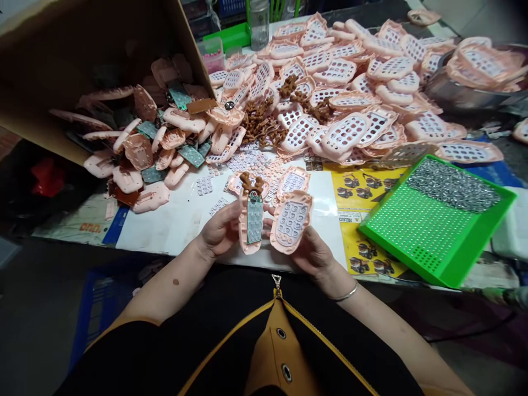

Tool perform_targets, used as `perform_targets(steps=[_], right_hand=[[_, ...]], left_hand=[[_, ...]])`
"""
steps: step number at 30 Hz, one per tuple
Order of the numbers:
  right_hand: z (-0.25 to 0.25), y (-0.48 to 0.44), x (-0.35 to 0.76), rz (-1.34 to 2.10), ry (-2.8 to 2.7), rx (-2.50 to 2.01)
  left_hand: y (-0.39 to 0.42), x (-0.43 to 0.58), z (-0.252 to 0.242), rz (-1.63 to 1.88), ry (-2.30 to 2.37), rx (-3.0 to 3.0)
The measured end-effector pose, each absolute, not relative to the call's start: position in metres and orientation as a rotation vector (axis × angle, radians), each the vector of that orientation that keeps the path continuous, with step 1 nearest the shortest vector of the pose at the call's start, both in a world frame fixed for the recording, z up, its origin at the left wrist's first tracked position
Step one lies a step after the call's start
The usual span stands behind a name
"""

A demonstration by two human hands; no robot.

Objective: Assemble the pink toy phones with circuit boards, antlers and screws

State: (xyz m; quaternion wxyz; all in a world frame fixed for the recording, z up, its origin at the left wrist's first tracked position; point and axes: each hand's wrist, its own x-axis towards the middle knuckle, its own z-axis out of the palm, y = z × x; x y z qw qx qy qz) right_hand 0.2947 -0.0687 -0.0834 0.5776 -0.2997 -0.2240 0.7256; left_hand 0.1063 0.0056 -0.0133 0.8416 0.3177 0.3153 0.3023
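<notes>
My left hand (220, 228) is closed around a pink toy phone back shell (243, 242). A green circuit board (254, 223) lies in that shell, and brown antlers (252, 184) stick out at its top. In my right hand (313, 250) is a pink front shell (291, 223), its inner side up, fitted with a pale button pad. The two halves are held side by side, slightly apart, over the white sheet. Just beyond them, two more front shells, one of them this shell (293, 181), lie on the table.
A cardboard box (193, 33) spills back shells and boards at the left. Front shells (342, 135) are heaped across the back, beside brown antler pieces (264, 124). Loose button pads (205, 185) lie mid-table. A green tray (457, 269) of screws sits at right; a metal bowl (449, 91) stands behind.
</notes>
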Motion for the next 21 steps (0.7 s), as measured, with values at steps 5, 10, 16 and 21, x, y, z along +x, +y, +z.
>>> perform_targets(steps=[5, 10, 16, 21], right_hand=[[-0.080, -0.065, 0.288, 1.714, -0.504, -0.705], [-0.075, -0.062, 0.284, 1.728, -0.491, -0.652], [-0.066, -0.060, 0.283, 1.722, -0.530, -0.597], [-0.065, -0.060, 0.283, 1.713, -0.559, -0.577]], left_hand=[[0.010, 0.117, -0.004, 0.617, 0.858, 1.007], [0.006, 0.133, 0.008, 0.644, 1.045, 1.377], [0.000, 0.147, 0.019, 0.484, 1.115, 1.512], [-0.002, 0.152, 0.018, 0.473, 1.149, 1.608]])
